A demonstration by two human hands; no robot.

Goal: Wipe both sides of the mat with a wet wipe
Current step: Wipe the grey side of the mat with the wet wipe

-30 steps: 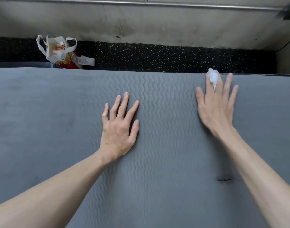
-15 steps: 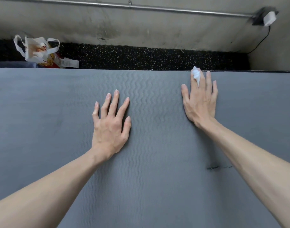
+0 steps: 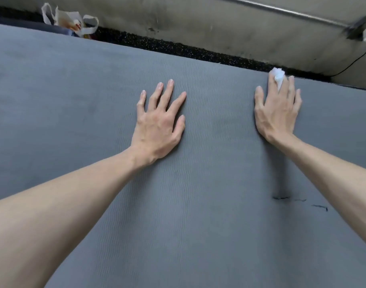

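Grey ribbed foam mat (image 3: 198, 204) under both hands: flat, spread left hand (image 3: 159, 125) at mid-mat, right hand (image 3: 278, 112) pinching crumpled white wet wipe (image 3: 278, 76) between straight fingers at the mat's far edge, where the small wad may slip free or overrun.

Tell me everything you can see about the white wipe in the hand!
The wet wipe is a small, crumpled white wad that looks soft and damp. It is tucked between the straight fingers of the right hand, and only its bunched end pokes out past the fingertips. It sits at the far edge of the grey mat, pressed down there by the flat hand.
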